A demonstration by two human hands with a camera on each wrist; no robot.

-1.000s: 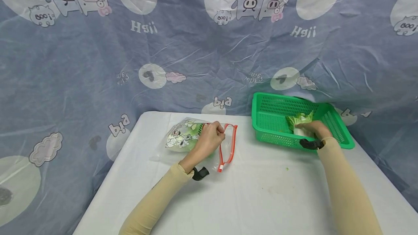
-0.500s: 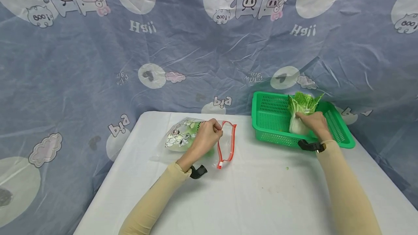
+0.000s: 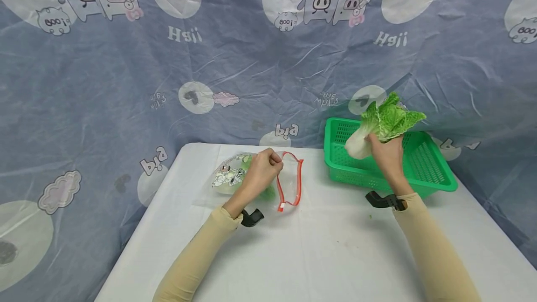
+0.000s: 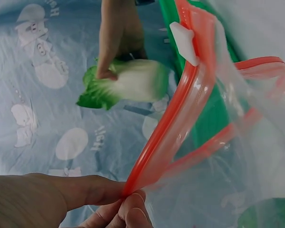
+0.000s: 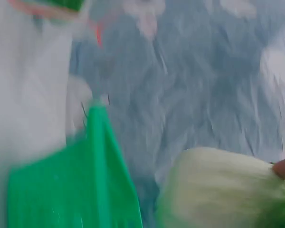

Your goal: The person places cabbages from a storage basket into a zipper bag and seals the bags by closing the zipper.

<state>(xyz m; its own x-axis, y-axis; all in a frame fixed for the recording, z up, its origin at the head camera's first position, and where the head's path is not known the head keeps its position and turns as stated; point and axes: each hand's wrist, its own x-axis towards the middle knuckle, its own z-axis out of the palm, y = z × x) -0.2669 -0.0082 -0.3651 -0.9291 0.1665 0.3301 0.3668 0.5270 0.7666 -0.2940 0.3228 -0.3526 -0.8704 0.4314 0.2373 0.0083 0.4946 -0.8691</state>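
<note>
My right hand (image 3: 388, 158) grips a small napa cabbage (image 3: 393, 119), its thumb across the place where white stalk meets green leaves. The cabbage is up over the green basket (image 3: 352, 178), leaves pointing up and right, pale base down and left. In the right wrist view the blurred cabbage (image 5: 213, 185) fills the lower right. My left hand (image 3: 261, 174) pinches the mouth of a clear zip bag (image 3: 228, 177) printed with cartoon figures. Its red zip edge (image 4: 156, 130) gapes wide in the left wrist view, a white slider (image 4: 184, 42) near one end. Leafy greens (image 3: 268, 193) show inside the bag.
The basket stands at the back right of the white-covered table (image 3: 319, 255), close to the patterned blue cloth (image 3: 260, 59) hanging behind. Small green scraps lie on the table in front of the basket.
My right hand has lifted the cabbage up out of the basket and tilted it, base to the left. My left hand has shifted slightly left and up, and the bag's mouth gapes wider.
</note>
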